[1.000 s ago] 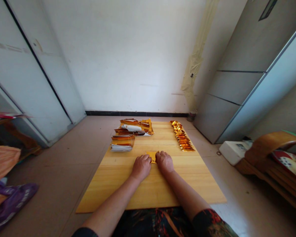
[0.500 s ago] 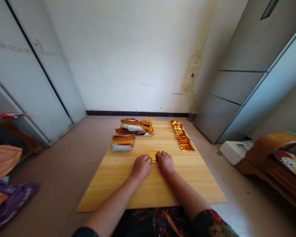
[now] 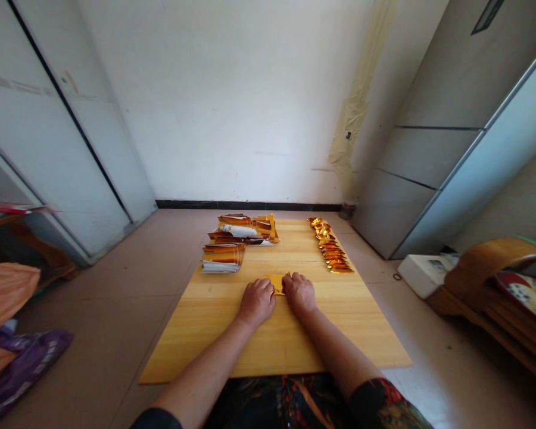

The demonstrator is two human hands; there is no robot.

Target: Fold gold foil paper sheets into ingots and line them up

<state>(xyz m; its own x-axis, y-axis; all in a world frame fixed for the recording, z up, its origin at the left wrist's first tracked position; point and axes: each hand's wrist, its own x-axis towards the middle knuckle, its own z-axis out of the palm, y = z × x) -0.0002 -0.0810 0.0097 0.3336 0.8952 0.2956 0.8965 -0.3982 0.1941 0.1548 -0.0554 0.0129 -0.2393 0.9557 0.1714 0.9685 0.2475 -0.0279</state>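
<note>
A small gold paper sheet (image 3: pixel 277 282) lies on the wooden board (image 3: pixel 277 339) in front of me. My left hand (image 3: pixel 256 302) and my right hand (image 3: pixel 299 293) sit side by side on its near edge, fingers curled and pressing down on the paper. Most of the sheet is hidden under my knuckles. A row of folded gold pieces (image 3: pixel 331 254) runs along the board's far right side. Stacks of gold and white paper (image 3: pixel 222 258) and another pile (image 3: pixel 246 229) lie at the far left.
The board rests on a tiled floor before a white wall. A grey cabinet (image 3: pixel 429 161) stands at the right, with a white box (image 3: pixel 424 274) and a wooden chair (image 3: pixel 495 280) beside it. Purple and orange cloth (image 3: pixel 13 351) lies at the left.
Both hands have stayed on the gold sheet, with only slight shifts of the fingers along its edge.
</note>
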